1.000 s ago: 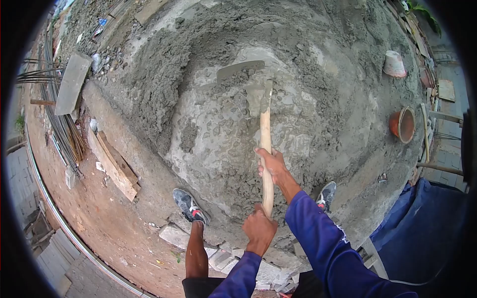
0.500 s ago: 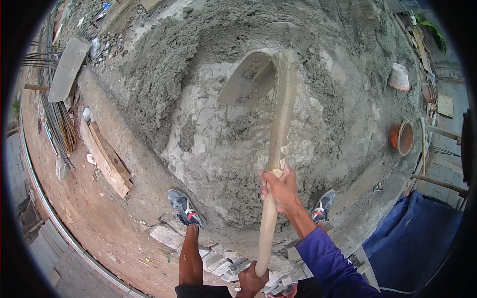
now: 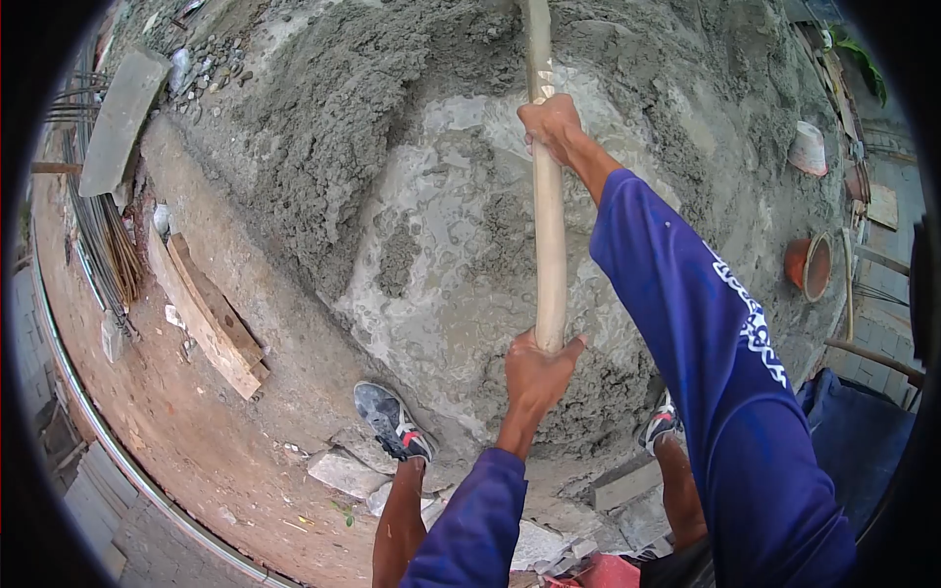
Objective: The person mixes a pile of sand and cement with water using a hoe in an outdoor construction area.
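A long wooden hoe handle (image 3: 550, 235) runs up the middle of the view, its upper part caked with grey mortar. The blade is out of view beyond the top edge. My right hand (image 3: 555, 125) is closed around the handle high up. Lower down, my left hand (image 3: 539, 377) grips the butt end, thumb out to the side. Under the handle lies wet grey mortar (image 3: 421, 235), with a thicker heaped mass (image 3: 323, 147) curving along its left and far side.
My shoes stand at the mortar's near edge, the left shoe (image 3: 392, 421) fully visible. Boards (image 3: 211, 314), a concrete slab (image 3: 123, 127) and steel rods (image 3: 103, 245) lie left. On the right are an orange bucket (image 3: 809, 267), a whitish bucket (image 3: 808, 149) and a blue tarp (image 3: 863, 441).
Both hands have moved up and away from my body, pushing the hoe forward. Its blade, visible over the mortar before, has passed out of the top of the view.
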`<action>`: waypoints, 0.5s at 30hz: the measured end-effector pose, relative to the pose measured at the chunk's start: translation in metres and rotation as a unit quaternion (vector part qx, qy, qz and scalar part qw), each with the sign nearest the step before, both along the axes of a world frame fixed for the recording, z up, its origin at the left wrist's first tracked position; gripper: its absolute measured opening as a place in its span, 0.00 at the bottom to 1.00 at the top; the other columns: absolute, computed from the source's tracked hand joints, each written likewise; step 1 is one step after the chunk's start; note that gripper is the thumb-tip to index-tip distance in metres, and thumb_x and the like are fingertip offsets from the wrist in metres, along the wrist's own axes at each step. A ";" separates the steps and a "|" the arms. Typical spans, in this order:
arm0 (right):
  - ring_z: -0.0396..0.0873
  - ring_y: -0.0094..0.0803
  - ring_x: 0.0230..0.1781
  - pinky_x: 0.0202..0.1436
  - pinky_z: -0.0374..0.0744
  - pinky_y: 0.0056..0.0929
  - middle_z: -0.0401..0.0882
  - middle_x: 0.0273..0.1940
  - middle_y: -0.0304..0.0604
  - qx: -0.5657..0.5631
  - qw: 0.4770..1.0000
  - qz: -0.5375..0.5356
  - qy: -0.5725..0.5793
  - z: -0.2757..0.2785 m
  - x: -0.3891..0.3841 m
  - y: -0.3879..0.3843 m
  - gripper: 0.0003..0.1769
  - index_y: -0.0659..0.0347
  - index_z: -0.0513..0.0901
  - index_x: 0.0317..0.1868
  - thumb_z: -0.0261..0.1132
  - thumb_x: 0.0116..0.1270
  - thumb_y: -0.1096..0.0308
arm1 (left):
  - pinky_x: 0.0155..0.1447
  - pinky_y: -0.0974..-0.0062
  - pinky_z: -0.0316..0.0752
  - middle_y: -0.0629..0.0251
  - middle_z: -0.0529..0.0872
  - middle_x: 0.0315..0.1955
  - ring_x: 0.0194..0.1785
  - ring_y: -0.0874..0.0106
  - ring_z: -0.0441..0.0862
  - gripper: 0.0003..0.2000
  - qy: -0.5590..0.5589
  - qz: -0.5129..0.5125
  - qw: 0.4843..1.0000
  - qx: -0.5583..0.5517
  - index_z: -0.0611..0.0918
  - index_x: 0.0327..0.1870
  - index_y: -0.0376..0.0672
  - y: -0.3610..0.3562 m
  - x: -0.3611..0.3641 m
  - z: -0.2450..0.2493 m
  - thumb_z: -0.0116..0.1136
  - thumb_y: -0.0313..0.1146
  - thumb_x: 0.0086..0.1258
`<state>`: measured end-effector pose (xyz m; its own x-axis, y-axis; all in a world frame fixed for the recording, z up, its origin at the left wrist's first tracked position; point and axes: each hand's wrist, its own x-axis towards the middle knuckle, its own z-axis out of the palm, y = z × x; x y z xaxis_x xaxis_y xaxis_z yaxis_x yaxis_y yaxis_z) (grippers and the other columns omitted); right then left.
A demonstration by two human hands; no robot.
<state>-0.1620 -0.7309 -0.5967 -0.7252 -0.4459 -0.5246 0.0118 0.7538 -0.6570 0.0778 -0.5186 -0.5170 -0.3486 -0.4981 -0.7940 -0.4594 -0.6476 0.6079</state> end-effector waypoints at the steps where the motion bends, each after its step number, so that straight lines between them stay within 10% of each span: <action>1: 0.88 0.43 0.30 0.31 0.85 0.40 0.88 0.38 0.57 0.023 0.999 0.023 -0.021 0.002 0.010 0.013 0.16 0.78 0.85 0.42 0.66 0.57 0.71 | 0.25 0.72 0.68 0.71 0.79 0.18 0.21 0.80 0.72 0.16 0.000 0.026 0.999 0.039 0.81 0.27 0.38 0.013 0.002 0.007 0.76 0.38 0.63; 11: 0.90 0.49 0.45 0.46 0.86 0.42 0.87 0.46 0.63 0.120 0.985 0.080 -0.092 0.046 0.082 0.201 0.27 0.73 0.80 0.58 0.71 0.61 0.65 | 0.25 0.72 0.68 0.72 0.77 0.15 0.19 0.81 0.71 0.20 -0.103 0.043 0.992 0.054 0.77 0.20 0.41 0.190 0.033 0.133 0.78 0.40 0.62; 15: 0.86 0.38 0.31 0.34 0.84 0.39 0.86 0.38 0.50 0.065 0.983 -0.041 -0.168 0.096 0.127 0.294 0.23 0.69 0.79 0.56 0.71 0.62 0.70 | 0.29 0.69 0.77 0.63 0.84 0.16 0.22 0.77 0.81 0.16 -0.164 -0.022 0.985 -0.046 0.84 0.25 0.37 0.282 0.093 0.151 0.76 0.39 0.62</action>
<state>-0.0346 -0.4369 -0.5010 -0.5315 -0.3077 -0.7892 0.2756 0.8182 -0.5046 0.1710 -0.2362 -0.3664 -0.1038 -0.5629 -0.8200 -0.6669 -0.5722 0.4773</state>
